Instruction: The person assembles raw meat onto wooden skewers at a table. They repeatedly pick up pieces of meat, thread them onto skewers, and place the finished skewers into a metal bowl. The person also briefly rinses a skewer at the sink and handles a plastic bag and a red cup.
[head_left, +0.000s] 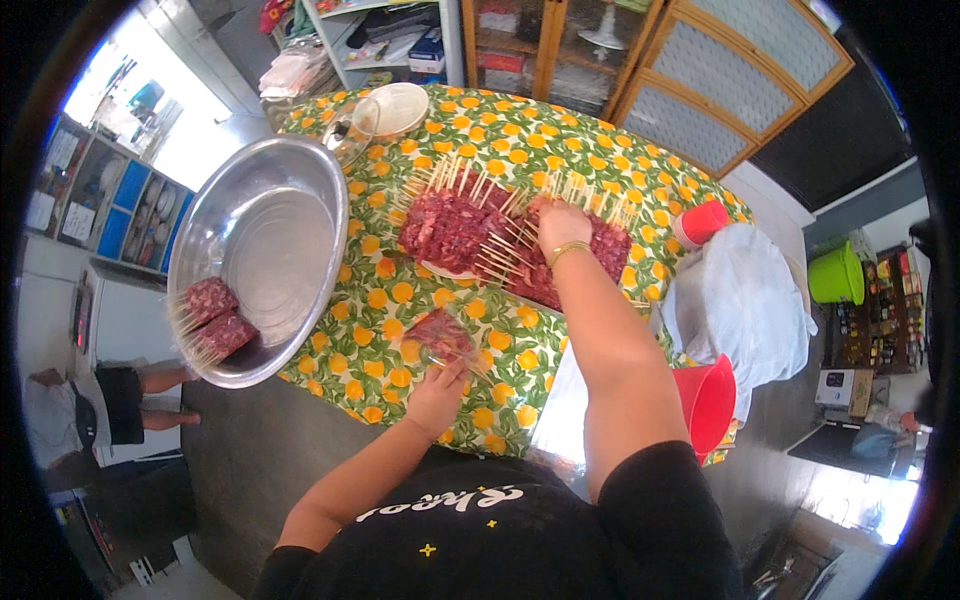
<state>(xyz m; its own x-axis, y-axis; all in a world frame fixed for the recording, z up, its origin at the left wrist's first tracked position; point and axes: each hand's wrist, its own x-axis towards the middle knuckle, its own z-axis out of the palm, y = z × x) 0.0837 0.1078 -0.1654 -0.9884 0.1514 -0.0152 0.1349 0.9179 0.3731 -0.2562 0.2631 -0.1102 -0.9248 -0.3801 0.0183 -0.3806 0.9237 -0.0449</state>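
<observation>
Left hand: the left hand [437, 392] grips a small bundle of raw red meat skewers [438, 337] low over the tablecloth, fingers closed around the wooden sticks
Right hand: the right hand [562, 226], a gold bracelet [567, 250] on its wrist, reaches out and rests on the large heap of raw meat skewers on wooden sticks [490, 235]; whether its fingers clasp any stick I cannot tell
Heap: piled at the middle of the table, sticks fanning outward, partly over a white plate [445, 270]
Bowl: a wide round steel bowl [270, 235] stands left of the heap, holding a few skewers [215, 318] at its near-left edge
Table: covered by a green cloth with orange fruit print [520, 120]
Nearby: a red plastic cup [700, 222] and a white cloth bundle [740, 295] to the right, a red plastic container [710, 400] at the table's near-right edge
</observation>
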